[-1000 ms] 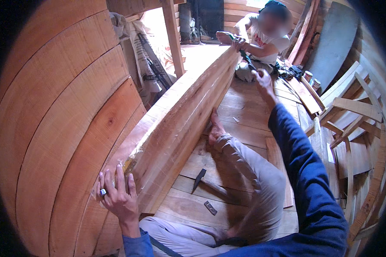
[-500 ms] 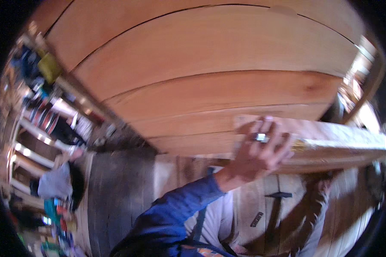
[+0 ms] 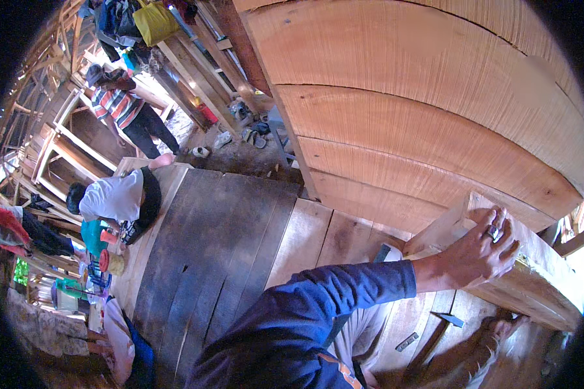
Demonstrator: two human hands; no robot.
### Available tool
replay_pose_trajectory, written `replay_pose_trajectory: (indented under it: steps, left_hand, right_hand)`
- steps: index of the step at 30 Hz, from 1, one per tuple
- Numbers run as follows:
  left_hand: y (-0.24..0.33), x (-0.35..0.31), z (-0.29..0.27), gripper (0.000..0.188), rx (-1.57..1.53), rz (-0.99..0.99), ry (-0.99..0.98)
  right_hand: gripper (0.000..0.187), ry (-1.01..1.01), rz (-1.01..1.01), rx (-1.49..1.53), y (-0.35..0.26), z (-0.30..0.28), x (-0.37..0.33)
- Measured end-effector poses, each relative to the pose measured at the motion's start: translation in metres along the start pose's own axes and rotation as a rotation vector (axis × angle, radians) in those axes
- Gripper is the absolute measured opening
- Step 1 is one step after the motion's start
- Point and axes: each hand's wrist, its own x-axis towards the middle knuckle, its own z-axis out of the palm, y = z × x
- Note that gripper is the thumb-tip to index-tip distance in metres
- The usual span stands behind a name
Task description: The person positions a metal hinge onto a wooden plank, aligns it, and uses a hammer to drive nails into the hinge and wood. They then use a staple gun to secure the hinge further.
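My left hand (image 3: 477, 253), in a blue sleeve with a ring on one finger, is wrapped over the near end of a thick wooden beam (image 3: 545, 279). The beam slants down to the right, close to the lower edge of a wall of broad planed planks (image 3: 396, 123). My right hand does not show. On the plank floor below the beam lies a hammer (image 3: 449, 319) with a dark head. Beside it is a short dark oblong tool (image 3: 407, 341). Something with a blue-grey end (image 3: 382, 253) shows partly behind my sleeve.
Dark floorboards (image 3: 207, 253) stretch to the left. A person in a white shirt (image 3: 113, 198) bends low there, and one in a striped shirt (image 3: 120, 107) stands farther back. Shoes (image 3: 253, 137) lie near the wall's corner. Jars and bottles (image 3: 107, 262) sit at the left.
The view has turned, so the plank wall sits farther right and more of the left side shows. My left hand keeps its grip; the beam now appears more steeply slanted.
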Motion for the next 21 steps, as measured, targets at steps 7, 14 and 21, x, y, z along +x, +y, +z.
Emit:
replay_pose_trajectory:
  steps: [7,14,21]
  left_hand:
    - [-0.002,0.014,0.005,0.047,0.118,0.043,0.022]
    - [-0.014,0.013,-0.021,0.035,0.052,-0.080,-0.071]
    - [-0.020,0.016,-0.042,0.030,-0.014,-0.110,-0.149]
  right_hand:
    - [0.045,-0.013,-0.085,0.407,-0.125,-0.010,-0.035]
    - [0.046,-0.406,-0.455,0.370,-0.307,0.104,-0.095]
    - [0.040,-0.490,-0.716,0.294,-0.356,0.202,-0.124]
